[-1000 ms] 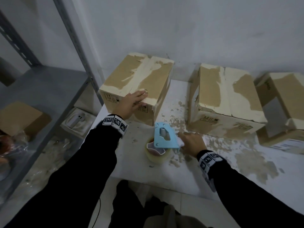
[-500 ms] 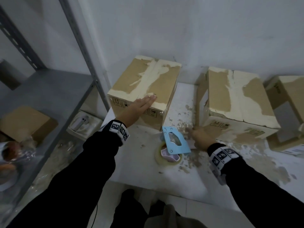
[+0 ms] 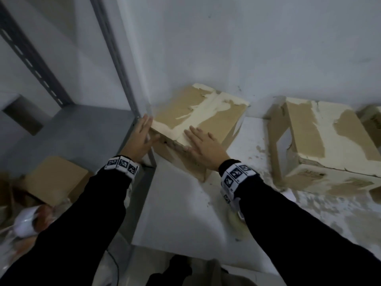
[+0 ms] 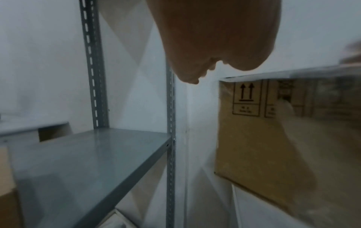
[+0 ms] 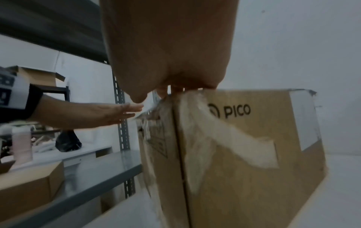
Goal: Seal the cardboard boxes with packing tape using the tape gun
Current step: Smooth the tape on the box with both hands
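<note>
While no fresh tape is showing, I am resting my right grip (image 3: 203,141) flat atop the left box (image 3: 208,112), left grip (image 3: 142,137) open beside its corner, holding nothing; sealing is looking unstarted.

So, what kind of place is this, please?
Probably a storeroom or small packing area. A grey metal shelf rack with slotted posts stands on the left, several worn cardboard boxes sit on a white table against a bare wall, and more cartons lie on the lower shelves.
</note>
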